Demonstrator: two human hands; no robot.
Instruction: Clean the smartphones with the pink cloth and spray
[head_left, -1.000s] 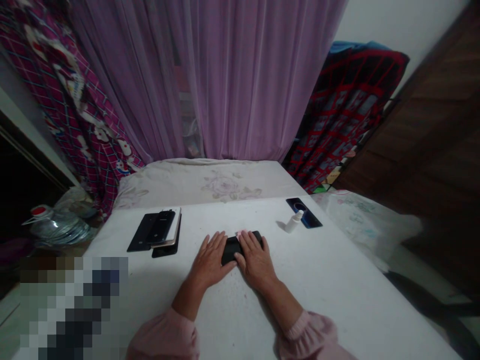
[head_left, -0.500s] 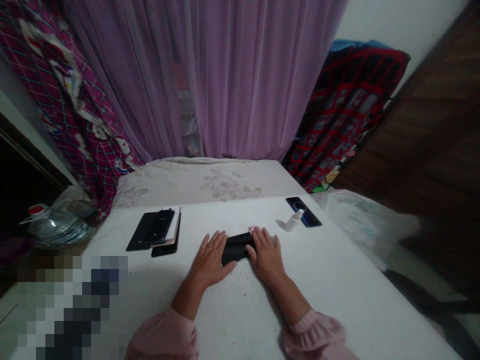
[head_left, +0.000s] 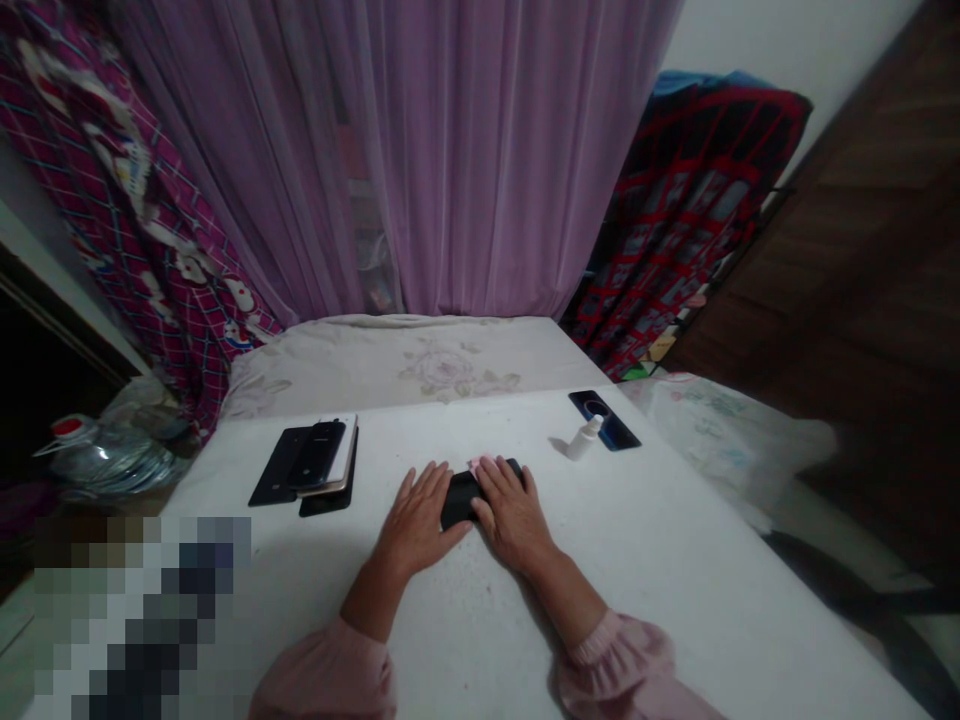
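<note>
A black phone point(head_left: 459, 502) lies flat on the white-covered table between my hands. My left hand point(head_left: 418, 518) holds its left end, fingers along the far side and thumb at the near edge. Over the phone's middle, my right hand point(head_left: 511, 510) presses a small pink cloth point(head_left: 480, 464) against the surface. Most of that cloth is hidden under the fingers, and the phone's right end shows beyond them. To the right stands a small white spray bottle point(head_left: 585, 438), in front of a dark blue phone point(head_left: 604, 420) lying flat.
Several phones point(head_left: 316, 458) lie partly stacked on the left of the table point(head_left: 465, 620). A large water bottle point(head_left: 112, 455) sits beyond the left edge. Purple curtains point(head_left: 480, 160) hang behind the table, and a clear plastic sheet point(head_left: 720, 430) lies at the right. Something pixelated covers the lower left.
My right hand has slid left along the phone with the pink cloth, baring the phone's right end. My left hand stays at the left end. The view has shifted slightly.
</note>
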